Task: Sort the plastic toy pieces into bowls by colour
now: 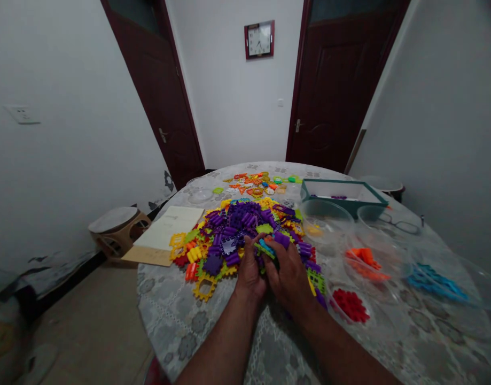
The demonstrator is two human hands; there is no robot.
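Observation:
My left hand (251, 272) and my right hand (288, 275) meet at the near edge of a heaped pile of plastic gear building pieces (245, 219), mostly purple, with yellow, green and red ones. Between the fingers of both hands is a green gear piece (265, 248) with a bit of blue against it. Both hands are closed on it, and part of it is hidden by the fingers. A purple piece (281, 239) shows right by the right hand's fingers; whether that hand grips it I cannot tell.
Clear plastic tubs on the right hold orange pieces (365, 262), red pieces (351, 306) and blue pieces (435, 280). Behind them stand a green-rimmed box (345, 200) and eyeglasses (405, 226). An open notebook (169, 230) lies left; scattered small pieces (253, 184) lie at the back.

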